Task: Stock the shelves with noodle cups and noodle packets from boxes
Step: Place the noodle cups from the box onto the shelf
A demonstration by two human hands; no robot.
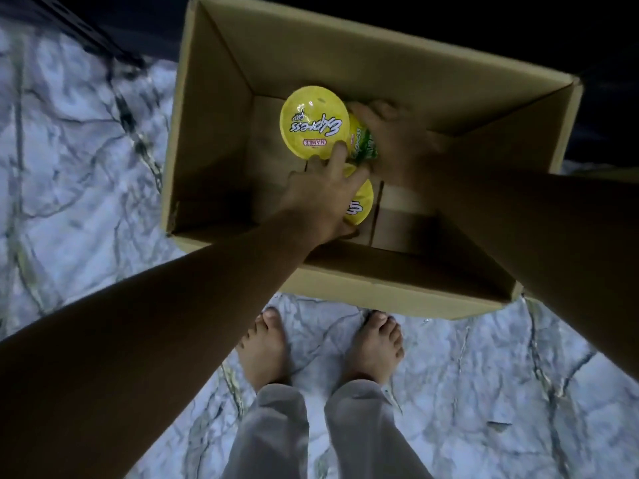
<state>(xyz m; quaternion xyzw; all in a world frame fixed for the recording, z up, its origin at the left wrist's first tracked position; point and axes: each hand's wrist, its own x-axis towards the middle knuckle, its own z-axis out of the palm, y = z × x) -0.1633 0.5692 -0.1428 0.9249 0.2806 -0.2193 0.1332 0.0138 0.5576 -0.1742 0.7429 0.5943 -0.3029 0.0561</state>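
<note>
An open cardboard box (214, 98) stands on the floor before me, holding three yellow noodle cups. One cup (313, 122) shows its round yellow lid, upright at the box's middle. My left hand (323, 198) reaches down over a second cup (361, 205), its fingers spread across that lid, one fingertip touching the first cup's rim. My right hand (390, 133) grips a third cup (363, 141), which lies tilted with its green and yellow side showing.
The box sits on a white marble floor (79, 160) with grey veins. My bare feet (321, 344) stand just short of the box's near wall. A dark shelf base (69, 25) runs along the top left.
</note>
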